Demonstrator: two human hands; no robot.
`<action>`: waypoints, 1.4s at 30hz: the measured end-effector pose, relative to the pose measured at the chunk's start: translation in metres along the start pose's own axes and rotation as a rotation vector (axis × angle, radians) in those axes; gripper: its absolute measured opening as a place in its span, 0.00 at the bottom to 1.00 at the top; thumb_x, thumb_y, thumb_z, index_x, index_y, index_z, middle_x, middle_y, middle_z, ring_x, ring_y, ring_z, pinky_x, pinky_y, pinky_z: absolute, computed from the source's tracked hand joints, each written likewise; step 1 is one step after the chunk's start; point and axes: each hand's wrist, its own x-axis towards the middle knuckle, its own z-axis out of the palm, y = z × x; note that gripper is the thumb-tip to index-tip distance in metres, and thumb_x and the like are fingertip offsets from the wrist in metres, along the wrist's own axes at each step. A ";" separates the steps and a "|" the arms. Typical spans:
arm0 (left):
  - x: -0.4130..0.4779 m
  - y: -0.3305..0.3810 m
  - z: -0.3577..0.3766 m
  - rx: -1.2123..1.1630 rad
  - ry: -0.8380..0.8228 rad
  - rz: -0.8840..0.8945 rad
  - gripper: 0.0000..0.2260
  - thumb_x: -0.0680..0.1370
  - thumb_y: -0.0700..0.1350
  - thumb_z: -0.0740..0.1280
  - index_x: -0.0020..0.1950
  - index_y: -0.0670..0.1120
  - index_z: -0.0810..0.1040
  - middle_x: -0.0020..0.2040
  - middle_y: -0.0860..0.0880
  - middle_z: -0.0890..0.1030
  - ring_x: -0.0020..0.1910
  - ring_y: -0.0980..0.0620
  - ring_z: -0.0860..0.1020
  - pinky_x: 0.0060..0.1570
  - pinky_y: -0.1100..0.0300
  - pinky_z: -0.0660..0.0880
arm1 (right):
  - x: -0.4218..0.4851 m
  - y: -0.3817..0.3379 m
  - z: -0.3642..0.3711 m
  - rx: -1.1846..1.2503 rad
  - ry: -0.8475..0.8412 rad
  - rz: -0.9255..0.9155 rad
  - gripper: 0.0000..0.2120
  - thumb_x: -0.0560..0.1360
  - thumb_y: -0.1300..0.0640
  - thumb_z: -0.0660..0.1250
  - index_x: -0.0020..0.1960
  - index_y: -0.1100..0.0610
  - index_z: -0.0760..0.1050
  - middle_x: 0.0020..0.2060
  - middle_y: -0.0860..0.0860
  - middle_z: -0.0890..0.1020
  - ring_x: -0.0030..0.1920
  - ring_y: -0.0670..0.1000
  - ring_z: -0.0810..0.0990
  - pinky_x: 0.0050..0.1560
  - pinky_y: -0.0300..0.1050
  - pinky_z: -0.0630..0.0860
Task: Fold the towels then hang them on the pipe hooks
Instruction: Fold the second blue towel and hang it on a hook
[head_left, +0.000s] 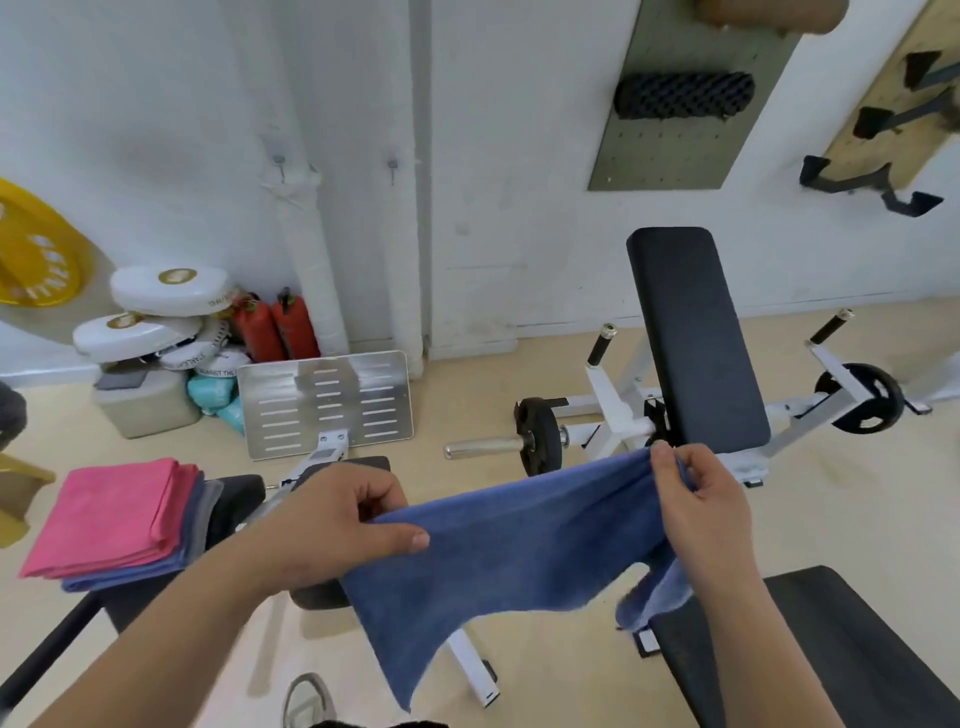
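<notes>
The blue towel (498, 545) at lower centre is soft, matt, napped cloth (as is the folded pink towel (111, 514) at left). The bench pad (693, 338) looks matt black vinyl; the slotted footplate (324, 405) is shiny brushed metal.

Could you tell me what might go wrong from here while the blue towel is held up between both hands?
1. The blue towel hangs unevenly: its lower corner droops towards the floor near the shoe, so it may drag or get stepped on.
2. The right hand pinches a bunched end while the left hand grips a flatter edge, so the fold may come out skewed.
3. The folded stack seems to overhang its black pad and might slide off if bumped.
</notes>
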 end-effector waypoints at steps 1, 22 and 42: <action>-0.002 -0.002 0.000 0.007 0.034 -0.019 0.09 0.73 0.50 0.78 0.37 0.49 0.82 0.34 0.53 0.82 0.32 0.59 0.77 0.35 0.63 0.75 | 0.001 0.004 -0.003 0.006 0.020 0.017 0.18 0.83 0.47 0.63 0.44 0.61 0.71 0.41 0.65 0.76 0.38 0.57 0.73 0.39 0.48 0.71; -0.070 0.026 0.035 0.160 0.405 0.348 0.05 0.80 0.47 0.70 0.54 0.56 0.82 0.45 0.62 0.76 0.49 0.61 0.77 0.49 0.74 0.68 | -0.095 -0.069 0.043 0.066 -0.807 -0.410 0.10 0.80 0.59 0.70 0.48 0.46 0.85 0.43 0.43 0.87 0.47 0.41 0.84 0.48 0.30 0.75; -0.119 -0.038 -0.022 0.155 0.862 -0.038 0.04 0.80 0.42 0.69 0.50 0.51 0.81 0.48 0.57 0.77 0.48 0.61 0.74 0.50 0.64 0.72 | -0.075 -0.012 0.033 -0.034 -0.516 -0.230 0.16 0.81 0.61 0.67 0.42 0.44 0.84 0.34 0.43 0.85 0.34 0.41 0.79 0.35 0.30 0.72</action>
